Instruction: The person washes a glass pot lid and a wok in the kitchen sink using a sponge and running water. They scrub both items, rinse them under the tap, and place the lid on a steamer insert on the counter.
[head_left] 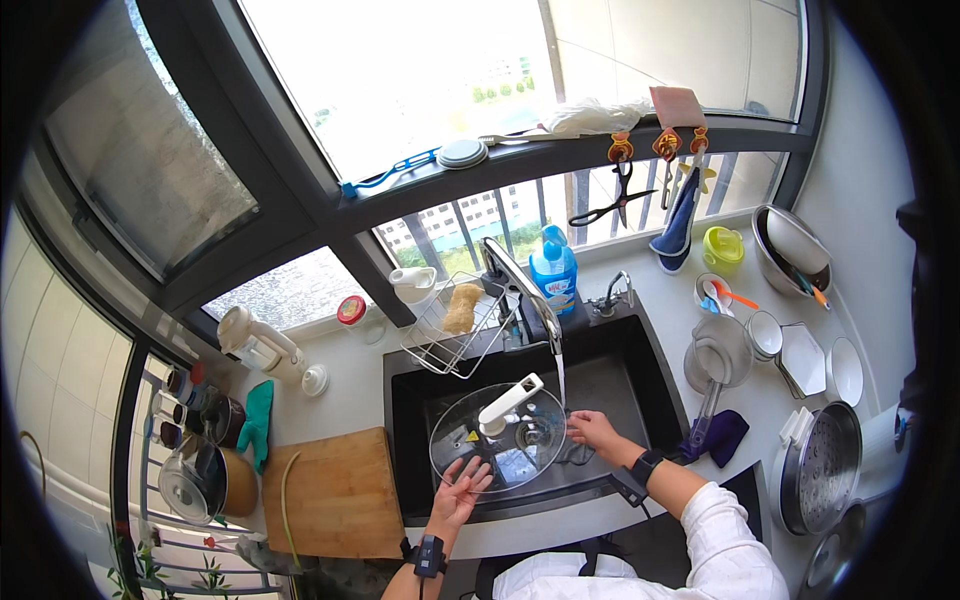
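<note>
1. At the sink [605, 368], lower centre of the frame, the work looks to be midway: the arched faucet [525, 292] is running, and the glass pot lid [497, 440] is already beneath its spout.
2. What is left, judging from where I stand: the lid has not yet been set aside and the water stream [560, 378] is not yet off. How much of the glass has been wetted, I cannot tell.
3. The left hand [462, 492], at the lid's lower rim, spreads its fingers wide. The right hand [596, 433], at the right rim beside the falling water, has its fingers drawn narrow; whether they pinch the edge, I cannot tell.
4. The lid itself is round and clear, the dark basin visible through it, with bright reflections across its lower half. Its long white handle [515, 400] faces up, slanting toward the frame's upper right.
</note>
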